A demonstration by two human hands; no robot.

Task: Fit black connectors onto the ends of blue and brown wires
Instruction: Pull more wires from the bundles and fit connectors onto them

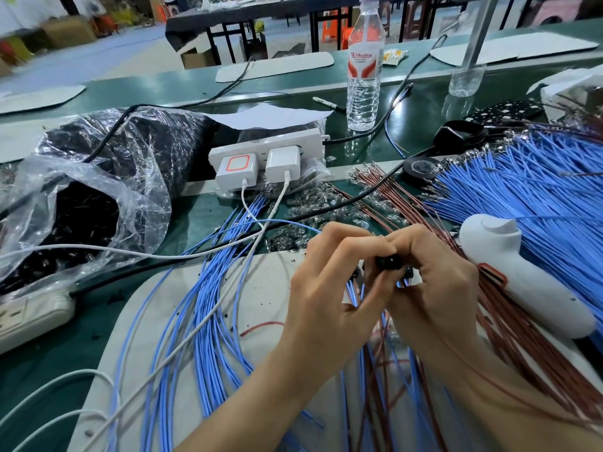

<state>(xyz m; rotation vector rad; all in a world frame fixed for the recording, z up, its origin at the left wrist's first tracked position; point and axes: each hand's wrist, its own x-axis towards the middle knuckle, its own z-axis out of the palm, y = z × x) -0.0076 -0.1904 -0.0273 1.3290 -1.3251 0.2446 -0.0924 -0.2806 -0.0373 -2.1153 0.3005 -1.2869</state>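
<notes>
The left hand (329,278) and right hand (437,275) meet just left of the white handheld device (522,278). The fingers of both are curled and pinch a black connector (388,262) between them. They hold it lifted off the table (182,223), near the person's eyes, probably so that a thin wire end can be lined up with its small socket.

Most of the connector is hidden by fingertips. Its long axis seems to run crosswise from one hand to the other, but which end faces where cannot be told.

Blue wires (355,295) and brown wires (378,347) trail from under the hands toward the person. Loose brown wires (522,337) lie beneath the device, and a heap of blue ones (538,190) lies beyond it. Well left of it sits a clear bag (81,207) of black parts, likely the connector supply.
</notes>
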